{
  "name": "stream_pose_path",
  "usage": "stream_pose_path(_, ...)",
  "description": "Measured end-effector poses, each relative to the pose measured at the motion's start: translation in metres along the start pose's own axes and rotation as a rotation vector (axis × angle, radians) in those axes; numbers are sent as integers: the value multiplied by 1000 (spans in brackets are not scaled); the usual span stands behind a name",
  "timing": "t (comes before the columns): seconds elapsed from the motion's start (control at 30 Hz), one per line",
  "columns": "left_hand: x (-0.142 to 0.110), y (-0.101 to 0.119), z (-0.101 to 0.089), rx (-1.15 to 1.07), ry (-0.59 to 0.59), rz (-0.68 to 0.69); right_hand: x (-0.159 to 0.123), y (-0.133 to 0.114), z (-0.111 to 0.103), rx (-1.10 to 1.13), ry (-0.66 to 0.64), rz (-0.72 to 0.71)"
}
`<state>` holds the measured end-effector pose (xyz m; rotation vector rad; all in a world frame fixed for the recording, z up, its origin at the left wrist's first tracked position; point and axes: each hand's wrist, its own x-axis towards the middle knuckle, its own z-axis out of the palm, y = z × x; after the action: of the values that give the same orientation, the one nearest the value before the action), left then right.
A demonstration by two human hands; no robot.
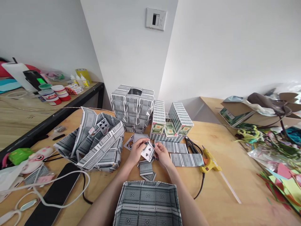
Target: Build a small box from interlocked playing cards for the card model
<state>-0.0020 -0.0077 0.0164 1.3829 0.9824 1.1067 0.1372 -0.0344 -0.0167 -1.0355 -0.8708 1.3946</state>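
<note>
Between my two hands is a playing card (pixel 148 152) with black clubs, its face up and its upper edge seemingly bent. My left hand (pixel 138 149) pinches its left upper side. My right hand (pixel 162 153) grips the right upper corner, thumb and fingers together. Just below lie loose face-down cards (pixel 146 168) on the table. Closest to me stands an open box made of cards (pixel 147 201), between my forearms. Right of my hands are two rows of joined cards (pixel 187 159). A yellow glue gun (pixel 209 162) with a clear stick lies beside black-handled scissors (pixel 193 145).
Behind my hands stand a card-built box (pixel 133 108) and stacked card packs (pixel 180 117). A card-built basket (pixel 98 147) with loose cards sits left. A white cable (pixel 63 179) crosses a black strip (pixel 55 194). Coloured paper scraps (pixel 284 183) lie right.
</note>
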Motion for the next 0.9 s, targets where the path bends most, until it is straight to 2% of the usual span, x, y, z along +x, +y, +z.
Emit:
stream_pose_path(0.1, 1, 1, -2, 14, -9, 6, 0, 2, 2, -54, -10, -17)
stream_pose_path(0.3, 4, -10, 3, 131, 46, 36, -3, 0, 6, -17, -119, 9)
stream_pose_path(0.47, 4, -12, 2, 114, 37, 5, -5, -1, 4, -38, -179, 16)
stream_pose_path(0.7, 3, -10, 4, 58, -4, -88, -6, -3, 3, -60, -178, 37)
stream_pose_path(0.9, 3, -9, 4, 180, 46, -4, -9, -6, 7, -59, -160, 84)
